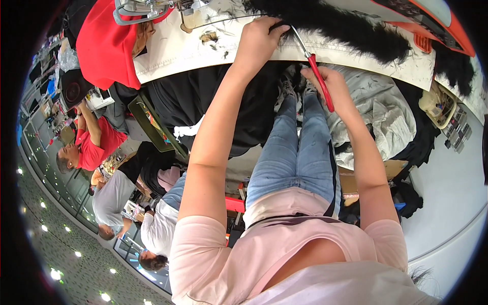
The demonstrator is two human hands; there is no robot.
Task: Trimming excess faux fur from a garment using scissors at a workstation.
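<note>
- The white desk (198, 58), marked with a printed scale near its edge, is strewn with loose black tufts; its left part is partly covered by red cloth (104, 46).
- A long strip of black fur (340, 25) is laid across the far side of the desk, from above the hands toward the right. It is seen as fluffy, thick and ragged-edged, with a dense, dark pile.
- A dark green bin (144, 125) is seen below the desk at the left; small multicoloured things are held in it, too small to be told apart.
- A cream tray (450, 117) is placed at the right; something pale is contained in it, its kind unclear.
- By the left hand (259, 41), a black edge of the fur is pinched between thumb and fingers.
- By the right hand (331, 85), a slim metal tool with a red handle (321, 84) is gripped, its tip brought close to the left fingertips.
</note>
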